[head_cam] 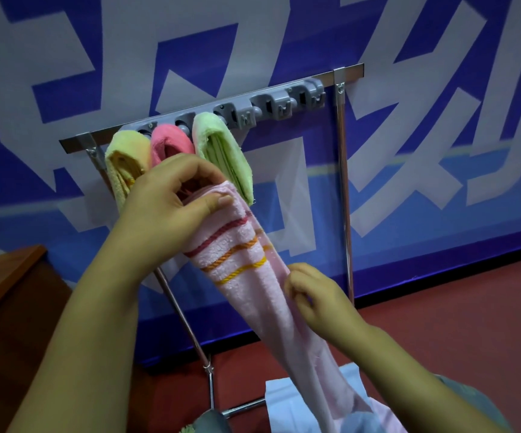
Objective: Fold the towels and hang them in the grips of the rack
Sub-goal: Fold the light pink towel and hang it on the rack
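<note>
A metal rack (343,170) carries a grey bar of grips (271,106) along its top. Three folded towels hang from the left grips: yellow (123,164), dark pink (170,142) and green (224,151). The grips to the right of them are empty. I hold a long pale pink towel (253,276) with red, orange and yellow stripes in front of the rack. My left hand (171,195) pinches its upper folded end just below the hanging towels. Lower down, my right hand (318,295) grips the towel's right edge. The towel's bottom end drops out of view.
A blue and white banner covers the wall behind the rack. The floor is red. A wooden surface (5,276) sits at the left. White and blue cloth (287,398) lies at the bottom near the rack's lower bar (240,407).
</note>
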A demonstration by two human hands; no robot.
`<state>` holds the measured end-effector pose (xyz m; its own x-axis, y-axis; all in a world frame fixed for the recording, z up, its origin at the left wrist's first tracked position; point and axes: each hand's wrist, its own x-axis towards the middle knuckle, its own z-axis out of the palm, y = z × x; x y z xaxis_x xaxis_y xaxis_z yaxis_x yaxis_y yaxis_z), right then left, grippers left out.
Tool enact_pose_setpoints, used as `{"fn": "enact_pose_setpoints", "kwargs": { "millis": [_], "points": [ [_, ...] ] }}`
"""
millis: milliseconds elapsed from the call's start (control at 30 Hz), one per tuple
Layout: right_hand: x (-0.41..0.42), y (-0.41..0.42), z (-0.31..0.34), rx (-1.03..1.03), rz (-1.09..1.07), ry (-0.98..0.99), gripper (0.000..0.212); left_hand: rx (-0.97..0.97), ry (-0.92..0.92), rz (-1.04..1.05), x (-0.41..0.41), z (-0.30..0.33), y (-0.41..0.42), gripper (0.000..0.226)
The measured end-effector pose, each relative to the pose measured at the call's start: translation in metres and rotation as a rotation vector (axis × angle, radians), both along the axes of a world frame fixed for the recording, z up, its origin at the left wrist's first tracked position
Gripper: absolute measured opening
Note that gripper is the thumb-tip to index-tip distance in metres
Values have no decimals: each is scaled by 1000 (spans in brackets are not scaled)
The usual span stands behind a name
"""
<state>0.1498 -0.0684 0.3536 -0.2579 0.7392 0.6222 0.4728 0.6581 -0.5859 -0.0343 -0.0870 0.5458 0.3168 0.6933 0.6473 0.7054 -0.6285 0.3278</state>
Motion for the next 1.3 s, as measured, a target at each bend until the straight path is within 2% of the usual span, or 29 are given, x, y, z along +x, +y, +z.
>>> {"fn": "enact_pose_setpoints", "kwargs": {
  "millis": [300,400,467,600,767,933,1300],
  "points": [
    [1,-7,-4,-189,72,46,21,-18,-52,-16,-3,-2,4,14],
    [1,-8,-2,-186,80,40,47,-21,-64,-10,-3,-2,5,13],
    [0,-7,-3,-174,60,-2,54,-14,-65,8,-5,-3,5,15],
    [-7,-4,-6,-51,-8,-43,30,-10,-74,25,-9,-1,4,15],
    [-10,-5,-5,-100,-3,24,18,-7,-92,35,-18,-1,6,16],
    [-11,-7,-1,-152,-19,78,12,-40,-141,25,-25,2,7,14],
    [-6,-16,5,-251,-40,130,15,-8,-31,-8,-30,5,10,13]
  ]
}}
